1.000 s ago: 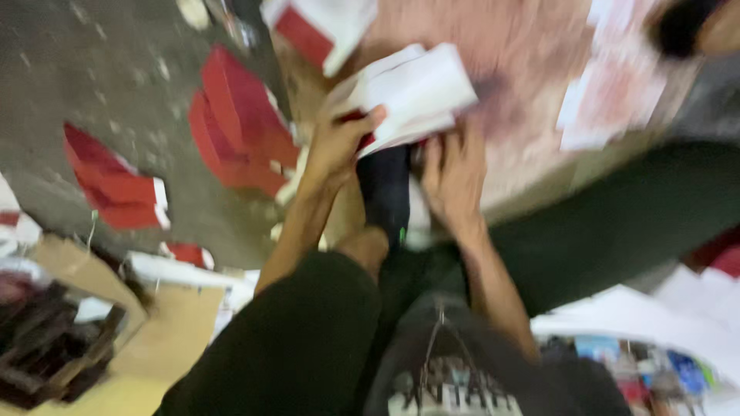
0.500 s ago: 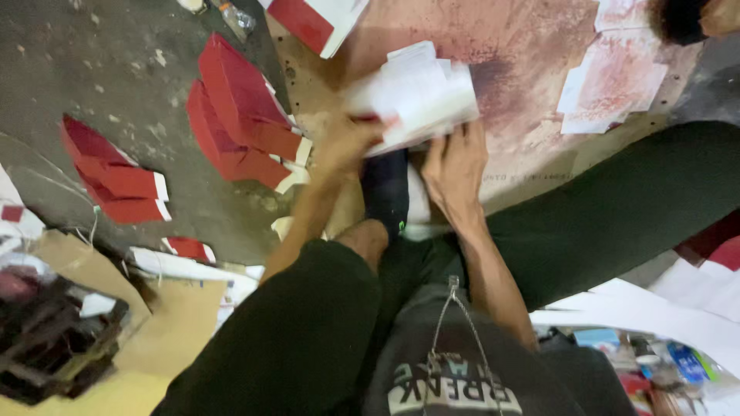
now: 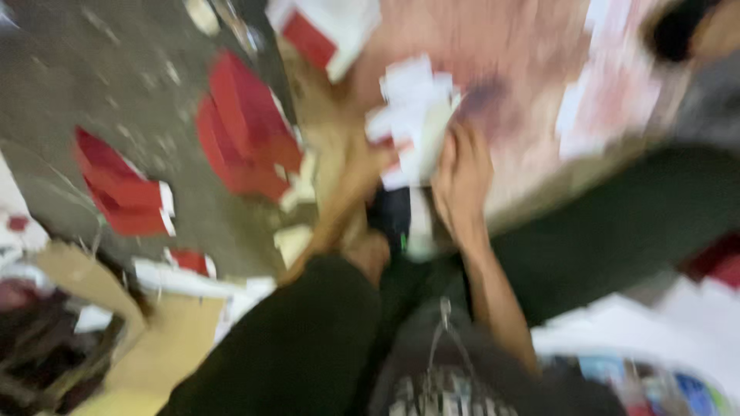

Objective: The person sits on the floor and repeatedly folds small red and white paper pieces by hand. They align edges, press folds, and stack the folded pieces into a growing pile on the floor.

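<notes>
The concrete floor (image 3: 116, 85) is the largest surface: grey, rough and speckled with pale scraps. Over it at the upper right lies a broad pinkish-brown board (image 3: 509, 69), flat, mottled and stained dark near its middle. The person's dark trouser legs (image 3: 293, 347) fill the lower centre, matte and soft-looking. At the lower left sits a tan cardboard box (image 3: 162, 339) with bent flaps, its dark contents too blurred to tell. On the floor stand two heaps of flat red card cartons, a larger heap (image 3: 247, 139) near the board's edge and a smaller heap (image 3: 123, 189) further left, each with white flaps showing. A red-and-white folded carton (image 3: 324, 31) lies at the top edge.

The bundle of white card sheets (image 3: 412, 115), thin and stiff with a little red print, is just above the person's knees at the board's near edge. The left hand (image 3: 362, 173) presses against its lower left side; the right hand (image 3: 462, 173) curls its fingers around the right edge, closed on the sheets. Motion blur hides the exact finger positions.

Compared with half a second ago, the bundle is turned from a wide flat fan to a narrower, more upright stack, and the whole view is much blurrier.
</notes>
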